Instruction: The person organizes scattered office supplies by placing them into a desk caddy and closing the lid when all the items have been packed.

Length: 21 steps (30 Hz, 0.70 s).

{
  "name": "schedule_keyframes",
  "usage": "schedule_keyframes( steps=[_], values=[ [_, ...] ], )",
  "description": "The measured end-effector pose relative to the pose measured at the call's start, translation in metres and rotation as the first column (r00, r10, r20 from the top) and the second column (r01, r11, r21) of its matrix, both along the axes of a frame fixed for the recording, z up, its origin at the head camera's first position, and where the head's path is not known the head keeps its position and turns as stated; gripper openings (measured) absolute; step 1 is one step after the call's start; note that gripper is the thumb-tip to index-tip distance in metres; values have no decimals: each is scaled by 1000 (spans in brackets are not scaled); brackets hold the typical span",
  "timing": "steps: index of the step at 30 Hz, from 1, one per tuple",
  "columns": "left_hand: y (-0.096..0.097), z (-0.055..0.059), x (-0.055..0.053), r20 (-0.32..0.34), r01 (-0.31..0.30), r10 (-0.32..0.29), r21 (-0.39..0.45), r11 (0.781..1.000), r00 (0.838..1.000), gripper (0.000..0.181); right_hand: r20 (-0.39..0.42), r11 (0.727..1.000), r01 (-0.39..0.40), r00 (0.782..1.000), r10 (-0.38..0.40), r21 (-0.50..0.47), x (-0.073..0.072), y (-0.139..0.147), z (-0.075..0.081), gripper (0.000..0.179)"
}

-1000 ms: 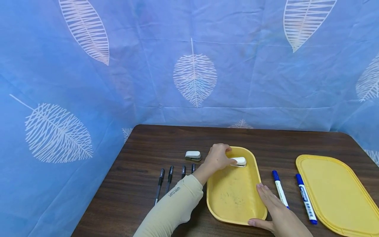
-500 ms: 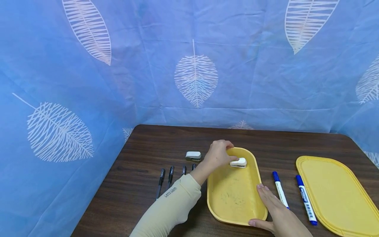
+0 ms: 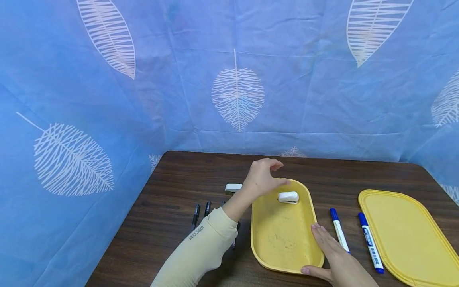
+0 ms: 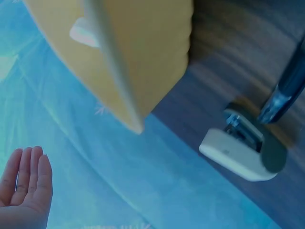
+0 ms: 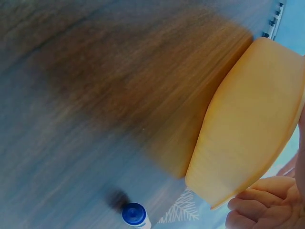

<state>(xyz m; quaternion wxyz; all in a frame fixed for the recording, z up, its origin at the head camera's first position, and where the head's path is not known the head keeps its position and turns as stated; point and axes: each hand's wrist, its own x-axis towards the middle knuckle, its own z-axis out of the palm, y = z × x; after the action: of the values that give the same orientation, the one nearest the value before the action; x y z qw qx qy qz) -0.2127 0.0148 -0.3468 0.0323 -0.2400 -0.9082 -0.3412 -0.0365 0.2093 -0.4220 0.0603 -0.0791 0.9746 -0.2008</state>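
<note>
Hovering empty is the left hand; left of the tray, its sleeve part-hides pens, perhaps four. Straight-fingered, the right hand touches the tray.

Creased blue cloth backdrop behind and along both sides of dark brown wood-grain counter, 2 rounded far corners. White leaf prints on cloth, 2 show whole: left and center.
</note>
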Motion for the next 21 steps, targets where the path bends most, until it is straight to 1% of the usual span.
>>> schedule_keyframes(
  steps=[2, 6, 13, 15, 21],
  values=[
    [-3, 6, 2, -2, -4, 4, 13, 1000, 1000, 50, -6, 1000, 2, 1000, -2, -4, 1, 0, 0, 111],
    [-10, 16, 3, -25, -2, 2, 30, 1000, 1000, 49, -9, 1000, 1, 1000, -1, -2, 1, 0, 1, 111],
    [-25, 30, 5, -94, 13, -7, 64, 998, 996, 46, 45, 1000, -4, 999, 5, -20, -1, -1, 4, 111],
    [-29, 34, 6, -104, 16, -8, 73, 997, 994, 45, 44, 1000, -6, 999, 7, -24, -1, -1, 4, 111],
    [-38, 43, 6, -87, 2, 8, 122, 993, 996, 45, 5, 1000, -9, 1000, 9, -13, 0, -1, 3, 109]
  ],
)
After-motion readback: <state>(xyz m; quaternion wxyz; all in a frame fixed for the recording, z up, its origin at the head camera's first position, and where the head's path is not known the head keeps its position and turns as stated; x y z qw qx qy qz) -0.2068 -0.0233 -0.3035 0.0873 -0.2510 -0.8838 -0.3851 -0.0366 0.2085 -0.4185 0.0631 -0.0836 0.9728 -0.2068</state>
